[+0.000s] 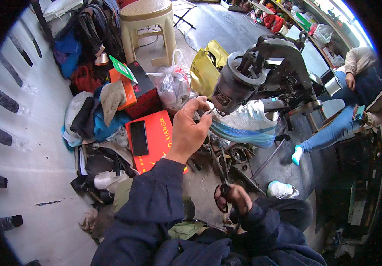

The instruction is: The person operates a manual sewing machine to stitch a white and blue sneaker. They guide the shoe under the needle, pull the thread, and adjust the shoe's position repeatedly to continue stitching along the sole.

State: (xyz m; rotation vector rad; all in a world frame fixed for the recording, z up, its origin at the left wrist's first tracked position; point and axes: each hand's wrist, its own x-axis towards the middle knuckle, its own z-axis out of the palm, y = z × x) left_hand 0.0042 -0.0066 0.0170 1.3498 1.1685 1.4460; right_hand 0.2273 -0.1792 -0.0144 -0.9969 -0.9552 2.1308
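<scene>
A white sneaker with a blue sole (248, 125) sits on the arm of a black cast-metal sewing machine (284, 57), its toe toward the left. My left hand (191, 128) is at that toe, beside the machine's round head. Thumb and forefinger are bent together in a pinch; whatever lies between them is too small to make out. Lower down, my right hand (239, 199) grips a pair of scissors (222, 170) by the handles, with the long blades pointing up toward the shoe and slightly apart.
A red box (157, 137) with a black phone (138, 138) on it lies at left, beside piled cloths and bags. Behind stand a beige stool (149, 33) and a yellow bag (208, 62). Another white shoe (282, 189) rests on the floor; a seated person's jeans-clad leg (333, 131) extends from the right.
</scene>
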